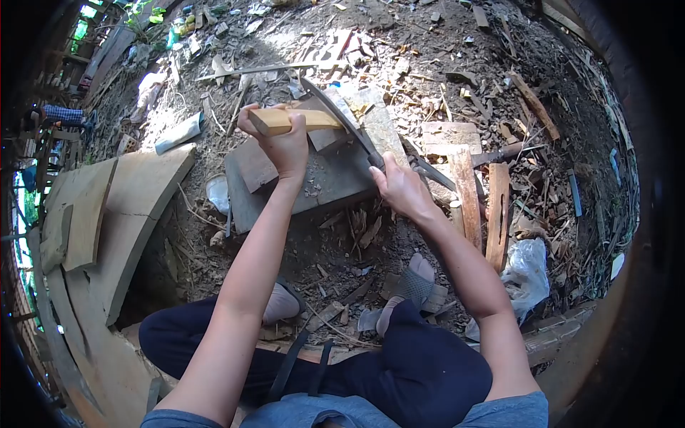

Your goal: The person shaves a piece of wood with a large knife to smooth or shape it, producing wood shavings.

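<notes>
Pale yellow wooden stick, squared and short, sits in my left hand, which is wrapped tight round its near end so that the far end points to my right, over the grey flat slab I use as a block. My right hand is closed on the handle of a long curved steel blade; the blade runs up and away from my fist, and its edge meets the far end of the stick. Whether the edge has bitten into the wood or only lies against it I cannot tell from here. Small pale chips lie on the slab just below my left wrist.

I am crouched low, dark trousers bunched at the knees, with my feet in grey sandals on bare earth strewn with shavings and splinters. To my right, just beside the slab, stand two reddish-brown wooden slats, side by side and nearly upright in the view. Near them lies a crumpled white plastic bag. To my left are broad curved pale planks, stacked and overlapping, well apart from the slab. Far off at the left edge a person's checked sleeve shows.
</notes>
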The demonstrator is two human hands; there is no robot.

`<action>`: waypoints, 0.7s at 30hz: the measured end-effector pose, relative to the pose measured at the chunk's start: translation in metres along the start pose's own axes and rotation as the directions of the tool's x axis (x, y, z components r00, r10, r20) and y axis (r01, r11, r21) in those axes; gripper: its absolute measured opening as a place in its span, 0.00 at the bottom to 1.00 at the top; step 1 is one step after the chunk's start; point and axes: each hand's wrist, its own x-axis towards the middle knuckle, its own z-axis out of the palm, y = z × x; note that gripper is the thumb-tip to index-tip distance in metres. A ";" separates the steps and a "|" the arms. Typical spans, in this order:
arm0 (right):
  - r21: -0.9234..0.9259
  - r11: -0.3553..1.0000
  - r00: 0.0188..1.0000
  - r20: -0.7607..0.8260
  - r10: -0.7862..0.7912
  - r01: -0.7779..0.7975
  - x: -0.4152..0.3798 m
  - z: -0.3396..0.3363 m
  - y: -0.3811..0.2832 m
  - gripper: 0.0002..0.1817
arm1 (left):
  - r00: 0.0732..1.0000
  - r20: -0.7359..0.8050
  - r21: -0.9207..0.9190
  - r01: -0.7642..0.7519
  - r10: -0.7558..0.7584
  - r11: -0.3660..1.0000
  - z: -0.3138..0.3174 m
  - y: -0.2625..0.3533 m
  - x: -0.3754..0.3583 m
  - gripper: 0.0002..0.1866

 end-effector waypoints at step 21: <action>0.107 0.992 0.996 -0.067 -0.057 0.064 -0.012 -0.051 -0.047 0.29 | 0.999 -0.018 0.066 -0.028 0.029 0.997 0.002 0.000 0.000 0.30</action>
